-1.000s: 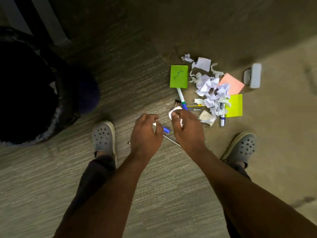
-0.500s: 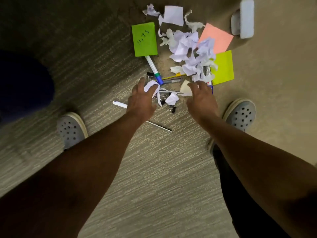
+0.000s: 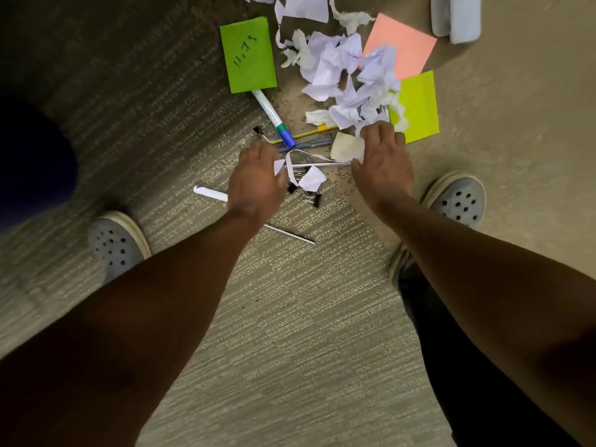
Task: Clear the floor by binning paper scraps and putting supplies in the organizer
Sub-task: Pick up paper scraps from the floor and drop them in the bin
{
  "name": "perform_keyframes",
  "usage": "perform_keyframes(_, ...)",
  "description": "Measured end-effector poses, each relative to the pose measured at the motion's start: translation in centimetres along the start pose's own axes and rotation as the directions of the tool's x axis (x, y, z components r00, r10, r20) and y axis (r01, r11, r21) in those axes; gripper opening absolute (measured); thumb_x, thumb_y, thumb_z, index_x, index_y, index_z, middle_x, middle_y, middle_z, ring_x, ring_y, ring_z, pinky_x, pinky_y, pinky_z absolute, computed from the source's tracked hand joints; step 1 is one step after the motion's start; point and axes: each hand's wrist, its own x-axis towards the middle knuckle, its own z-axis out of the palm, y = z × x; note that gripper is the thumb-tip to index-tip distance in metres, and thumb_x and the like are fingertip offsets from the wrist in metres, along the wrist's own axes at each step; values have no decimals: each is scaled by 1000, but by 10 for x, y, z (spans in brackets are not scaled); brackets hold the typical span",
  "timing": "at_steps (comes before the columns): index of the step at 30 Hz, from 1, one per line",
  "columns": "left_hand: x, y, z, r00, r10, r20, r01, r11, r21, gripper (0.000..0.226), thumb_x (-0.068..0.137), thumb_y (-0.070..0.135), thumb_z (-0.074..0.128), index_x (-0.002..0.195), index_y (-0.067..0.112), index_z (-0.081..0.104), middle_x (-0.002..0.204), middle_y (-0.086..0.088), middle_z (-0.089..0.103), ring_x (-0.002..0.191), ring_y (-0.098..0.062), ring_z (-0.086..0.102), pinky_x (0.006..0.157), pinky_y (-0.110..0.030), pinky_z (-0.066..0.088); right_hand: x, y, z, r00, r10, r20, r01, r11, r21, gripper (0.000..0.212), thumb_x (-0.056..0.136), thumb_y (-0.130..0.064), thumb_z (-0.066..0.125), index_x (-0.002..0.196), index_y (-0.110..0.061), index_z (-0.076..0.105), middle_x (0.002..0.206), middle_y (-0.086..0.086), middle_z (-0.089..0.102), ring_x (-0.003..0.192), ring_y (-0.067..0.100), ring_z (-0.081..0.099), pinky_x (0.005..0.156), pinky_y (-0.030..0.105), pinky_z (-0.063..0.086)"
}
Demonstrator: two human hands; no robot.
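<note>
Crumpled white paper scraps (image 3: 338, 69) lie heaped on the floor between a green note (image 3: 248, 54), a pink note (image 3: 403, 43) and a yellow note (image 3: 419, 106). My left hand (image 3: 254, 180) grips a white paper scrap (image 3: 279, 166), from which a thin strip trails to the right. My right hand (image 3: 383, 159) reaches out with straight fingers onto a cream scrap (image 3: 345, 146) at the near edge of the heap. A blue-capped marker (image 3: 272, 116), a grey pen (image 3: 311, 144), a yellow pencil (image 3: 300, 134) and black binder clips (image 3: 315, 199) lie between my hands.
A white pen (image 3: 209, 193) pokes out from under my left hand, and a thin metal rod (image 3: 290, 234) lies nearer my feet. A pale grey block (image 3: 456, 14) sits top right. A dark blue shape (image 3: 32, 162) fills the left edge. My shoes (image 3: 116, 241) flank the mess.
Both hands moved forward from in front of me to the pile. The scrap went from my right hand into my left, and my right hand reached to the cream scrap.
</note>
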Motion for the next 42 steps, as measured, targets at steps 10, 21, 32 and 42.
perform_keyframes(10, 3, 40, 35, 970, -62, 235, 29, 990, 138, 59, 79, 53, 69, 122, 23, 42, 118, -9, 60, 98, -34, 64, 74, -39, 47, 13, -3, 2, 1000, 3, 24, -4, 998, 61, 61, 86, -35, 64, 139, -21, 38, 141, 14, 38, 124, 34, 38, 99, 42, 40)
perform_keyframes(21, 2, 40, 28, 988, 13, 154, -20, 999, 47, 32, 88, 26, 59, 116, 13, 51, 108, -12, 62, 96, -32, 61, 73, -40, 47, 14, 2, -2, 999, 52, 11, -53, 968, 244, 25, 86, -9, 55, 109, -11, 67, 116, 18, 60, 106, 33, 55, 80, 33, 37)
perform_keyframes(32, -31, 23, -46, 1000, -9, 14, 13, 956, -292, 19, 92, 7, 50, 108, 6, 59, 110, -11, 59, 94, -28, 59, 80, -36, 46, -12, -14, -72, 933, 359, 30, -326, 804, 497, 20, 81, -35, 69, 80, -16, 75, 75, 2, 74, 69, 15, 64, 67, 26, 43)
perform_keyframes(42, -67, -14, -204, 903, -320, -286, 73, 771, -632, 17, 93, 12, 47, 105, 17, 57, 92, -1, 69, 78, -18, 63, 71, -36, 51, -49, -192, -171, 996, 13, -83, 53, 676, 735, 15, 74, -21, 80, 89, -21, 76, 65, -15, 64, 59, -7, 57, 63, 2, 39)
